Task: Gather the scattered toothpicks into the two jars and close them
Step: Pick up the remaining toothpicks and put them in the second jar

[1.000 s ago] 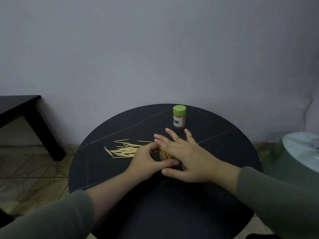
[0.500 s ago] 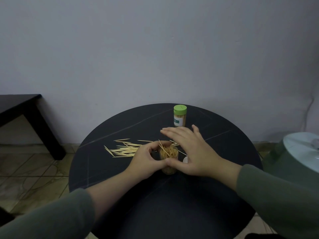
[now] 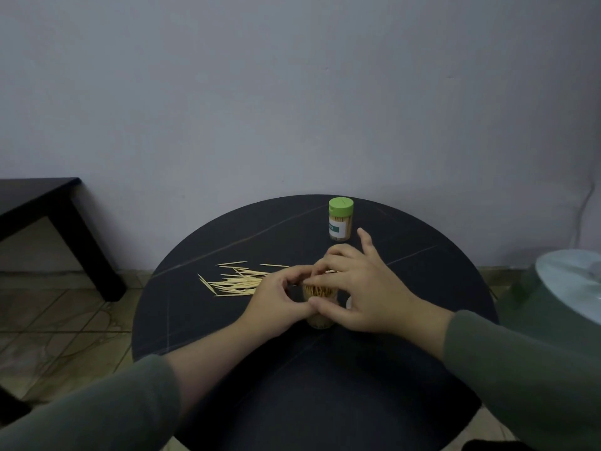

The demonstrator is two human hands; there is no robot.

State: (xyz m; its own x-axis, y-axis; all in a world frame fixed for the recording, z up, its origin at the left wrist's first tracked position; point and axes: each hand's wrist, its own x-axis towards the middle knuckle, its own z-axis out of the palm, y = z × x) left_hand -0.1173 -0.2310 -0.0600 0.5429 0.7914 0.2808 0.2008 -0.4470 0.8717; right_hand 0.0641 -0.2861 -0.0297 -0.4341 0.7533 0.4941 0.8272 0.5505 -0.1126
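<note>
At the centre of the round black table (image 3: 201, 320) stands an open jar (image 3: 320, 307), upright and packed with toothpicks whose tips show at its mouth. The left hand (image 3: 276, 304) grips the jar from its left side, thumb and fingers curled round the wall. The right hand (image 3: 364, 288) sits over the jar's mouth and right side: its thumb lies against the near wall, touching the left thumb, while its bent fingers (image 3: 328, 268) rest on the toothpick tips; the little finger is raised clear. Whether those fingers pinch any toothpick cannot be determined. A small pale object shows just right of the jar, mostly hidden by the right hand. Loose toothpicks (image 3: 234, 281) lie scattered flat toward the table's left edge, just beside the left hand. A second jar (image 3: 340, 224), with green lid fitted and a label on its wall, stands upright near the far edge, apart from both hands. Both forearms wear dark green sleeves (image 3: 520, 369).
</note>
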